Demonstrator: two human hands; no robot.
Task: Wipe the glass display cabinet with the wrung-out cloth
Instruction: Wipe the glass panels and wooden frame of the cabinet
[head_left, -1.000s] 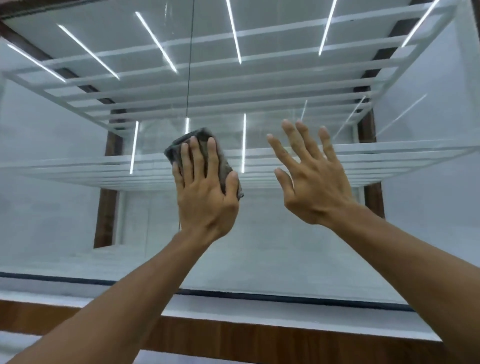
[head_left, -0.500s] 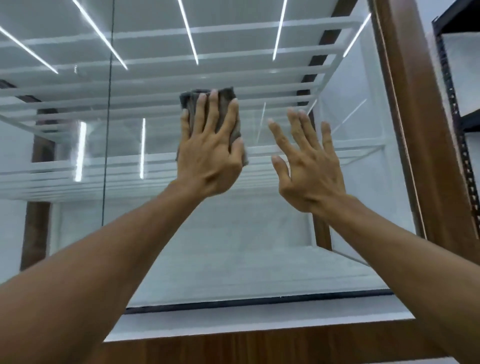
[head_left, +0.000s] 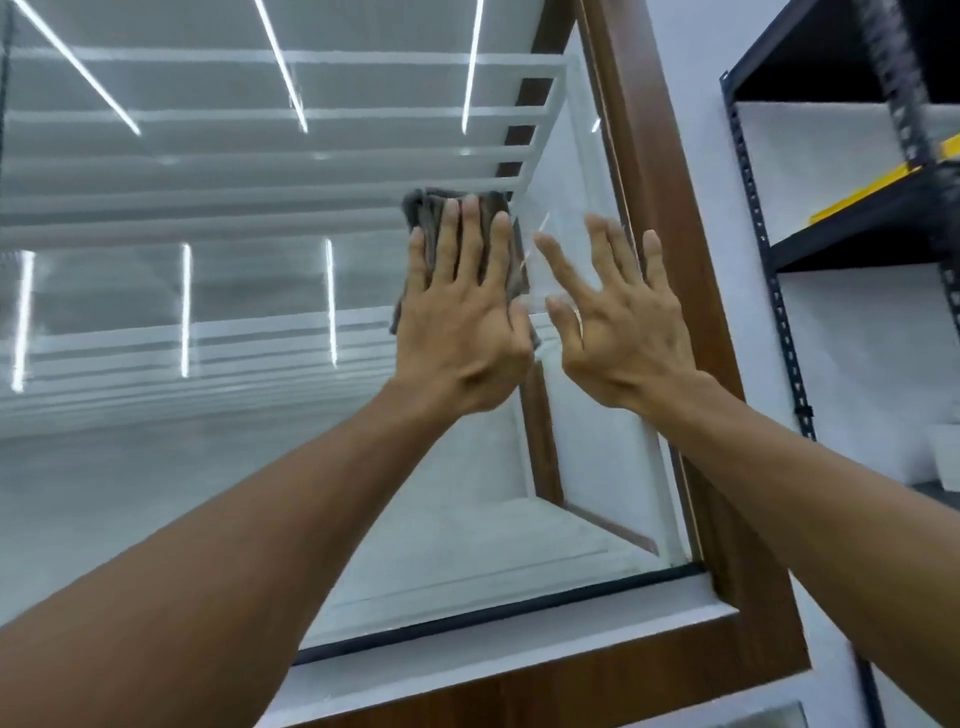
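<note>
The wiping is in course: the left hand lies flat with straight fingers on the grey cloth and presses it against the front pane of the glass display cabinet, high up and near the wooden frame on the right side. The right hand is just beside it, empty, fingers spread; if it touches the glass I cannot tell. The pane shows no clear wet marks, so I cannot say how much is wiped, but I judge the lower and left parts are probably left to do.
</note>
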